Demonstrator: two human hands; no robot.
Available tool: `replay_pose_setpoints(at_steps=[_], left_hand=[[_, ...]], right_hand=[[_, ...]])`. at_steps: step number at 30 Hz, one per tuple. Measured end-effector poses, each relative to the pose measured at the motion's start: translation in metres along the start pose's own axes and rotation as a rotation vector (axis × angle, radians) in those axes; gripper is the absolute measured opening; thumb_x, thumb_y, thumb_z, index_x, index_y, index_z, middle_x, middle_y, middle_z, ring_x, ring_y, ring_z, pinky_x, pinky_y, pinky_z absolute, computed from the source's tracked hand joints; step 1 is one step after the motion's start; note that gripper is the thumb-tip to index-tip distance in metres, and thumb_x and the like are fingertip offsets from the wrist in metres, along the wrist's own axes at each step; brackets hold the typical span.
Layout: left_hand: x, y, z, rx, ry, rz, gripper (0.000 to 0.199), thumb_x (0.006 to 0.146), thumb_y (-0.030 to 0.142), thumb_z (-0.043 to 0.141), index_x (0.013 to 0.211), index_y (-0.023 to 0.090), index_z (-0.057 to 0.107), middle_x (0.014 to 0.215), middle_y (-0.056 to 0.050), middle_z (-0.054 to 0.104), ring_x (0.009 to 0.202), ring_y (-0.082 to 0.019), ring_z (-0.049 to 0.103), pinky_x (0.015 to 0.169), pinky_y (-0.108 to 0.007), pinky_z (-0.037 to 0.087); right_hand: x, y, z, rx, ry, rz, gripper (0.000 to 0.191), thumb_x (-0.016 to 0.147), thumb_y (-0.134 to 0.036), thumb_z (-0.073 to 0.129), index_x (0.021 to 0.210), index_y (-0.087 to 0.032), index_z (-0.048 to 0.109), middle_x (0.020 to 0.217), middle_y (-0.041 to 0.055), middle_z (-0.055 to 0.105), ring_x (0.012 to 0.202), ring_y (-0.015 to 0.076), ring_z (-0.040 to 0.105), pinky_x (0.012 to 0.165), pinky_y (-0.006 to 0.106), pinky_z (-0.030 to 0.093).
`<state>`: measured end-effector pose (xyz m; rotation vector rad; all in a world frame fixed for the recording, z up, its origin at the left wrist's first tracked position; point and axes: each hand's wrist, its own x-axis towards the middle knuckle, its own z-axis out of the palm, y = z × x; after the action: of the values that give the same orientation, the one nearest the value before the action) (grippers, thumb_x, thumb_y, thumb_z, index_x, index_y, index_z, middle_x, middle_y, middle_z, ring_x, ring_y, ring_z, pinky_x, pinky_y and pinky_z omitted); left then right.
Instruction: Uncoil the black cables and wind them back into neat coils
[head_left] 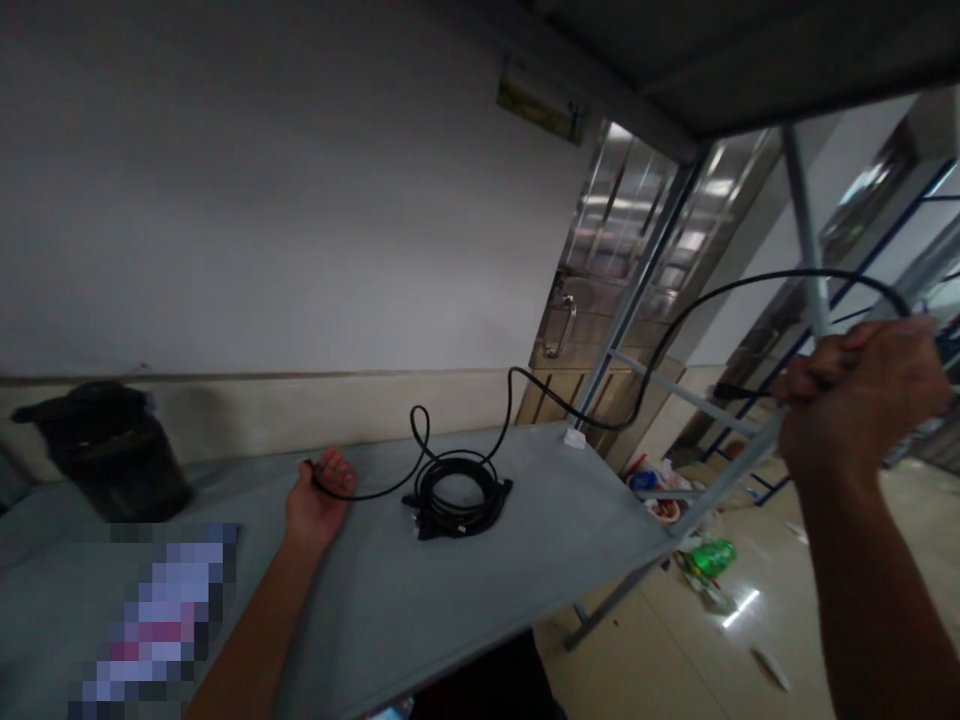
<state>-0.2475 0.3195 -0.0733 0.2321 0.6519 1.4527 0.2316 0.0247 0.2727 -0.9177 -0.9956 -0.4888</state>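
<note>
Lying in one coil on the middle of the desk [555,530], a black cable [457,522] is running out to two hands. The left hand [321,500] is facing palm up, fingers loosely curled, holding one stretch by the thumb. The right hand [862,390], raised beyond the desk's right end, is gripping another stretch in a closed fist; one short black end is poking out leftward. One dark container [112,450] is standing far left, one pixelated item [161,600] is lying near left, and one white scrap [574,438] is sitting at the far right corner.
</note>
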Motion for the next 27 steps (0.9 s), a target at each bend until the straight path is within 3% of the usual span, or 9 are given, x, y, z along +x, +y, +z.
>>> replay_pose_setpoints(at_steps=[4,8,12,16,18,21,23,25,27], left_hand=[[0.004,0.0,-0.002,-0.007,0.006,0.017,0.051,0.12,0.046,0.037,0.099,0.025,0.079,0.077,-0.004,0.075,0.061,-0.018,0.069,0.058,-0.029,0.065],[0.007,-0.002,-0.008,-0.01,0.001,0.021,0.051,0.119,0.048,0.038,0.101,0.025,0.079,0.078,-0.004,0.075,0.061,-0.017,0.069,0.061,-0.028,0.065],[0.01,-0.004,-0.014,-0.003,-0.027,0.024,0.043,0.116,0.053,0.05,0.104,0.024,0.08,0.08,-0.003,0.075,0.063,-0.016,0.07,0.065,-0.028,0.065],[0.011,-0.007,-0.015,-0.026,-0.027,0.006,0.047,0.119,0.049,0.043,0.111,0.023,0.08,0.097,-0.007,0.082,0.08,-0.018,0.077,0.074,-0.031,0.067],[0.011,-0.009,-0.013,-0.01,-0.077,-0.001,0.045,0.119,0.05,0.043,0.113,0.022,0.079,0.112,-0.011,0.083,0.1,-0.023,0.08,0.083,-0.037,0.069],[0.01,-0.014,-0.011,0.008,-0.177,-0.01,0.044,0.115,0.055,0.05,0.116,0.021,0.077,0.124,-0.017,0.082,0.122,-0.032,0.077,0.096,-0.05,0.068],[0.009,-0.016,-0.011,0.006,-0.207,-0.017,0.041,0.113,0.054,0.056,0.117,0.019,0.077,0.125,-0.019,0.081,0.123,-0.034,0.076,0.1,-0.053,0.066],[0.01,-0.016,-0.013,0.026,-0.204,-0.012,0.036,0.111,0.049,0.063,0.117,0.017,0.078,0.122,-0.018,0.081,0.117,-0.031,0.076,0.098,-0.048,0.065],[0.011,-0.015,-0.016,0.084,-0.186,0.0,0.033,0.11,0.045,0.065,0.115,0.016,0.08,0.115,-0.015,0.082,0.109,-0.028,0.076,0.092,-0.041,0.065]], right_hand=[[-0.01,-0.004,0.005,0.033,0.028,0.023,0.047,0.108,-0.074,0.062,0.085,-0.034,0.05,0.069,-0.0045,0.028,0.05,0.0162,0.023,0.048,0.035,0.019],[-0.026,0.002,0.025,0.117,-0.013,-0.001,0.051,0.105,-0.077,0.065,0.086,-0.032,0.052,0.064,-0.0071,0.031,0.047,0.0138,0.024,0.042,0.033,0.02],[-0.056,0.003,0.06,0.179,-0.067,0.045,0.049,0.109,-0.071,0.064,0.088,-0.027,0.053,0.062,-0.0093,0.035,0.046,0.0112,0.029,0.042,0.028,0.024],[-0.116,-0.001,0.11,0.23,-0.183,0.122,0.043,0.117,-0.062,0.056,0.096,-0.025,0.055,0.064,-0.0097,0.038,0.049,0.0101,0.035,0.046,0.022,0.028],[-0.16,0.0,0.14,0.186,-0.306,0.104,0.041,0.121,-0.057,0.046,0.101,-0.024,0.059,0.067,-0.0074,0.045,0.052,0.0108,0.044,0.05,0.022,0.035],[-0.239,0.001,0.186,0.102,-0.669,-0.003,0.036,0.124,-0.048,0.038,0.117,-0.024,0.064,0.076,-0.0026,0.059,0.062,0.0144,0.057,0.058,0.026,0.046],[-0.293,0.002,0.217,-0.025,-0.955,-0.1,0.032,0.124,-0.039,0.037,0.124,-0.023,0.065,0.102,0.0068,0.073,0.091,0.0205,0.072,0.081,0.032,0.059],[-0.342,0.002,0.243,-0.167,-1.169,-0.199,0.03,0.123,-0.035,0.041,0.139,-0.025,0.065,0.125,0.0117,0.074,0.116,0.0259,0.072,0.095,0.038,0.061],[-0.382,0.004,0.262,-0.269,-1.317,-0.245,0.036,0.122,-0.036,0.044,0.153,-0.025,0.059,0.137,0.0137,0.071,0.124,0.0292,0.07,0.103,0.044,0.06]])
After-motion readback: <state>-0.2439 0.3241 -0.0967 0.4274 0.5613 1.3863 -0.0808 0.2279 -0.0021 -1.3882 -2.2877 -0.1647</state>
